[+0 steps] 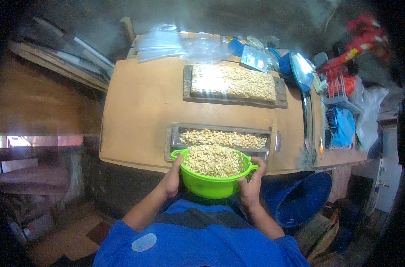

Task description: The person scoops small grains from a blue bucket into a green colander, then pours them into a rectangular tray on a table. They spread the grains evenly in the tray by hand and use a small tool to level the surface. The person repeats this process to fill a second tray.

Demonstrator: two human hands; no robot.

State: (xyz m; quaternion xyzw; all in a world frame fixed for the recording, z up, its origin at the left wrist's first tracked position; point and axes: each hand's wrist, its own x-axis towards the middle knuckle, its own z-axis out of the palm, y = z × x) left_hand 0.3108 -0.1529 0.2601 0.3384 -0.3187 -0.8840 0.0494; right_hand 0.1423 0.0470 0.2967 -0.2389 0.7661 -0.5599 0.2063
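Your blue shirt faces a heaped green bowl, the grip of your left hand and right hand clamped on opposite sides, probably for balance.

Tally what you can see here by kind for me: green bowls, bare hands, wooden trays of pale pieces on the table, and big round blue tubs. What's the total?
Green bowl: 1
Hands: 2 (left hand, right hand)
Wooden trays: 2 (near tray, far tray)
Blue tub: 1
Total: 6
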